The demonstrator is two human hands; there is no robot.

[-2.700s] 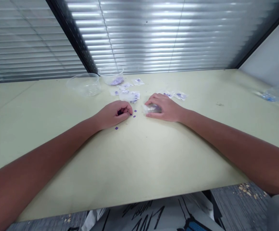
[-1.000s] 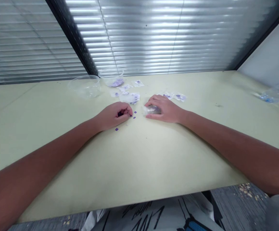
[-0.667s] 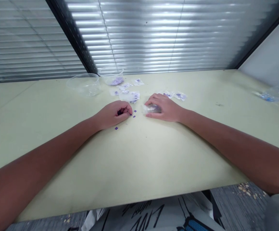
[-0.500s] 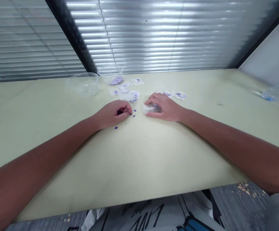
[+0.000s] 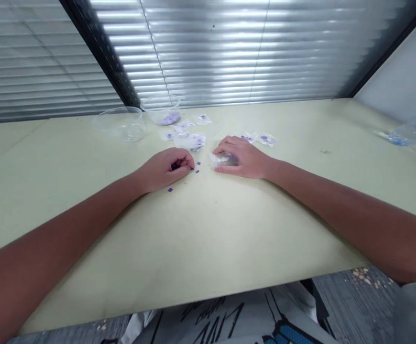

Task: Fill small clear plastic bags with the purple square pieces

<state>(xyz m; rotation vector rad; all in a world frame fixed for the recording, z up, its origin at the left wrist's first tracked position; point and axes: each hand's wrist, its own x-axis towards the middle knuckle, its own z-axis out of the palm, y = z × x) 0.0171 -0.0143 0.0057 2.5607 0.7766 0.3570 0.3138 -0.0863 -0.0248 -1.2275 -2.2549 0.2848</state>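
Observation:
My left hand (image 5: pixel 170 167) rests on the table with its fingers curled and pressed to the thumb. A small purple square (image 5: pixel 192 168) shows at its fingertips. Beside them lie two loose purple squares, one a little farther back (image 5: pixel 198 163) and one nearer me (image 5: pixel 197 171); another purple square (image 5: pixel 170 190) is below the hand. Across from it, my right hand (image 5: pixel 242 157) curves around a small clear plastic bag (image 5: pixel 225 159), thumb on the near side and fingers on the far side. Part of the bag is hidden under the palm.
Behind my hands lie several small clear packets (image 5: pixel 190 140) with purple bits, and more packets (image 5: pixel 266 139) to the right. Two clear round tubs stand at the back, one (image 5: pixel 118 125) on the left, the other (image 5: pixel 160 111) holding purple pieces. A clear plastic bottle (image 5: pixel 414 131) lies far right.
The whole view has shifted slightly, so everything sits a bit farther left. Both hands keep the same pose and grip.

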